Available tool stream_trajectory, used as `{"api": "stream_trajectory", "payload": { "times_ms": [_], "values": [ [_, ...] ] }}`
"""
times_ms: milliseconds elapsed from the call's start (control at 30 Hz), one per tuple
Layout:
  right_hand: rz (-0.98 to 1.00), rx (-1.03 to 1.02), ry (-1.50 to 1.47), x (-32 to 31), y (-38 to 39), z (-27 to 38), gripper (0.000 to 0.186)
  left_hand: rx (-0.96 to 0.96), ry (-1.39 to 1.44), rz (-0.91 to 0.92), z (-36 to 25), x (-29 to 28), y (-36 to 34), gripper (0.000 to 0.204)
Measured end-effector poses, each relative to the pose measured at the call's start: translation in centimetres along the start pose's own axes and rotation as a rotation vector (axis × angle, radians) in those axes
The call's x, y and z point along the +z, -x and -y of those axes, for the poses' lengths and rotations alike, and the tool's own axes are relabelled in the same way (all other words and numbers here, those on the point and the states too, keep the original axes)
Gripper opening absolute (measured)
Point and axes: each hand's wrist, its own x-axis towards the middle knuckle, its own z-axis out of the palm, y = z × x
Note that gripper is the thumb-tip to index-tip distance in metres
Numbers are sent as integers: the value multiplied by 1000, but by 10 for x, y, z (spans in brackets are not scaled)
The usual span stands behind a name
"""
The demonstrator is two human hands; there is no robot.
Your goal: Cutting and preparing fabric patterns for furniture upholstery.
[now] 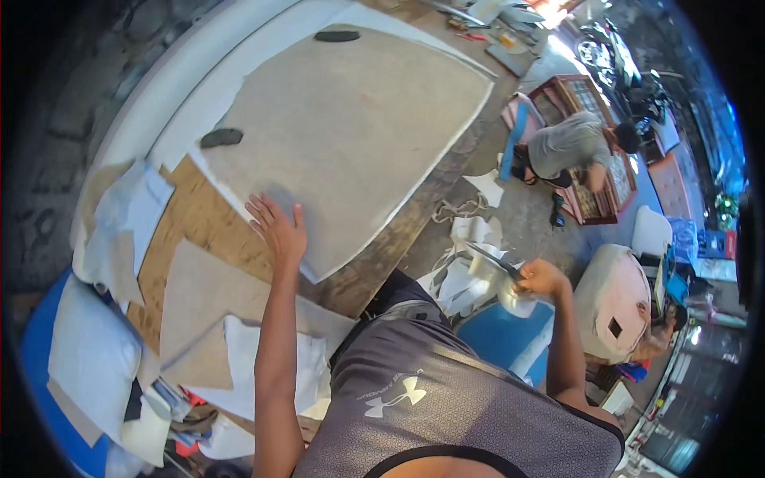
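One pair of scissors [496,260] is clamped in the right hand [543,280], blades slanting up-left from the grip. Left of it, the left hand [279,231], fingers spread, meets one beige sheet [366,135]; two dark pieces [221,138] lie beyond. Bare tabletop [392,256] shows between sheet and scissors.

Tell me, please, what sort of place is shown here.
Most likely an upholstery or fabric workshop: a large beige sheet lies on a wooden table, pale scraps litter the floor, and the right hand holds a dark, long tool.
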Motion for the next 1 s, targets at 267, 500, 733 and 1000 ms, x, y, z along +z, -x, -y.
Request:
{"api": "stream_trajectory", "payload": {
  "times_ms": [267, 500, 733, 1000],
  "values": [
    [-570, -195, -287, -41, -72, -7, 11, 88, -120, 198, -6, 29, 13, 82],
    [-700, -290, -99, -201, -221, 51, 15, -348, -363, 181, -71, 51, -12, 77],
    [-494, -407, -232, -321, -347, 101, 14, -407, -169, -25, -196, 119, -22, 77],
    [-808, -403, -83, -378, -448, 170, 14, -396, -200, 148, -217, 114, -20, 77]
  ]
}}
